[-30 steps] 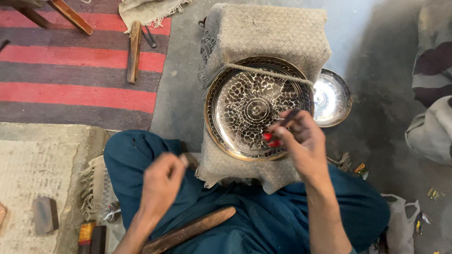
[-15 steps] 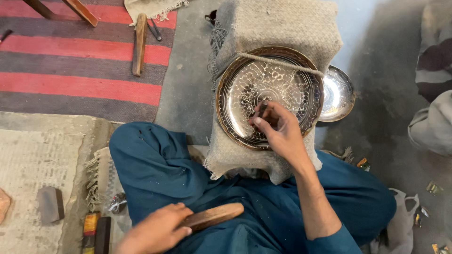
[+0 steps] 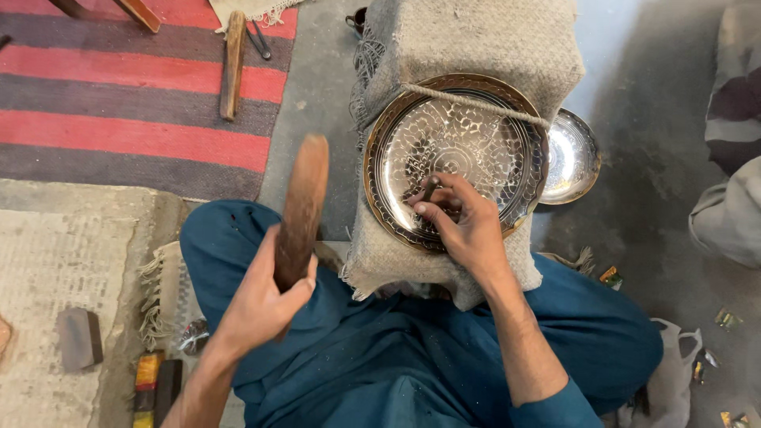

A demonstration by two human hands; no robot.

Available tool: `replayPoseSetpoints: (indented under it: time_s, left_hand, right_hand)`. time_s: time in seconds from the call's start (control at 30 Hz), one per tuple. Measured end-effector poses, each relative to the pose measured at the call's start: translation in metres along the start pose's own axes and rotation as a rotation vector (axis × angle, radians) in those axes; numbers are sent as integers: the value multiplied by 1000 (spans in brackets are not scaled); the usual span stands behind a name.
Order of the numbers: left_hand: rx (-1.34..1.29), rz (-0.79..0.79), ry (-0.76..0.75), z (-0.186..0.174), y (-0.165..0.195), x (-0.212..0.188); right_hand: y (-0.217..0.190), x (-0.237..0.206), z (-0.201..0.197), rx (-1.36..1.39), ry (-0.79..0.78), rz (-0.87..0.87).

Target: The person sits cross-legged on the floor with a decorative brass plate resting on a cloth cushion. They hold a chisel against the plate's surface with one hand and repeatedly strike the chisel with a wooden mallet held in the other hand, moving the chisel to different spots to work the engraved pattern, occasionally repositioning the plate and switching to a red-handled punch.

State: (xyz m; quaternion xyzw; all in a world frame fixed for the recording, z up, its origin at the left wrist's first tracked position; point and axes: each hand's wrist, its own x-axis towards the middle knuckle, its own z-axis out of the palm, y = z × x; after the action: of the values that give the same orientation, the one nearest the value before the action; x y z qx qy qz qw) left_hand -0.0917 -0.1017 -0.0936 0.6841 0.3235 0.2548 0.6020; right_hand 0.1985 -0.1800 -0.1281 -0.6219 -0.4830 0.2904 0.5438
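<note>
Now | L hand [image 3: 258, 305] w/ wooden mallet [image 3: 300, 212] | R hand [image 3: 464, 226] w/ punch [image 3: 429, 190] on engraved tray [image 3: 456, 150]

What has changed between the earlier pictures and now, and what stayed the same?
The left hand, empty a second ago, took hold of the wooden stick lying on the lap and raised it upright. The right hand moved slightly toward the middle of the engraved plate and now holds a small metal tool on it. The plate, its padded block with the cord, and the small bowl stayed as they were.
</note>
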Motion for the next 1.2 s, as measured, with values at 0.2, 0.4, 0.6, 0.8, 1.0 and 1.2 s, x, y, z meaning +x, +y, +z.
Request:
replayPoseSetpoints:
  time_s: [0.2, 0.4, 0.6, 0.8, 1.0, 1.2]
  left_hand:
    - [422, -202, -19, -8, 27, 41]
    - [766, 175, -52, -14, 50, 72]
    - [1115, 283, -45, -10, 63, 87]
    - [757, 407, -110, -9, 64, 93]
    - [1063, 422, -99, -7, 58, 92]
    - [1228, 538, -4, -5, 54, 91]
  right_hand:
    - [3, 0, 1, -10, 7, -25]
    - [5, 0, 1, -88, 32, 23]
    - [5, 0, 2, -84, 45, -12]
    - [4, 0, 1, -135, 60, 35]
    - [5, 1, 1, -161, 77, 64]
    - [6, 0, 2, -115, 74, 50]
